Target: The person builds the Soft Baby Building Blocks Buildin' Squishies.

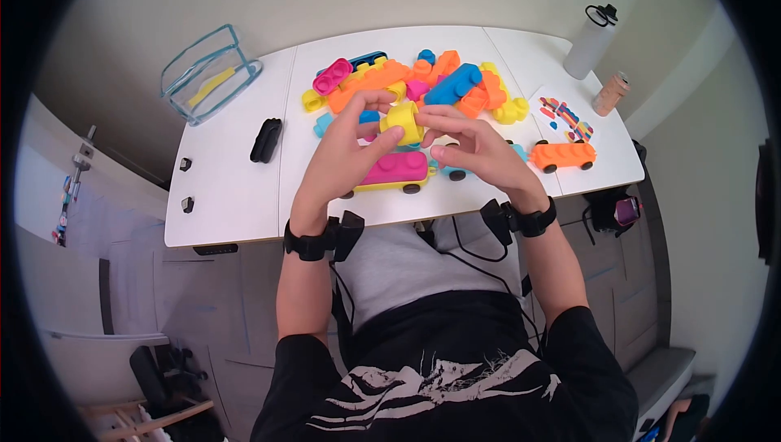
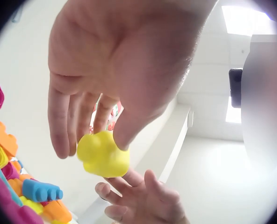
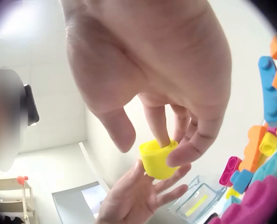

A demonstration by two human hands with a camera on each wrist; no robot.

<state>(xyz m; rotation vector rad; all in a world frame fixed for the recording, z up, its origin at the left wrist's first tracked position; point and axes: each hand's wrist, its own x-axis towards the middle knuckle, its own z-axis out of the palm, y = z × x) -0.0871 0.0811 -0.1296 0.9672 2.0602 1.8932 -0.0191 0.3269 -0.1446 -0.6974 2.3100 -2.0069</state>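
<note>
A yellow block (image 1: 401, 123) is held up above the table between the two hands. The left hand (image 1: 346, 149) pinches it between thumb and fingers; in the left wrist view the thumb lies against the yellow block (image 2: 103, 154). The right hand (image 1: 480, 149) touches its other side with its fingertips, thumb apart from it. In the right wrist view the yellow block (image 3: 158, 159) shows a hollow opening, with one fingertip at its rim. Below the hands stands a magenta block (image 1: 399, 167) on a yellow wheeled base, beside a light blue wheeled piece (image 1: 457, 174).
Colourful blocks (image 1: 370, 76) lie piled toward the back. An orange wheeled car (image 1: 563, 156) and a picture sheet (image 1: 569, 117) are at right, with a can (image 1: 612, 94) and bottle (image 1: 590, 43). A clear case (image 1: 213, 76) and black case (image 1: 265, 140) lie at left.
</note>
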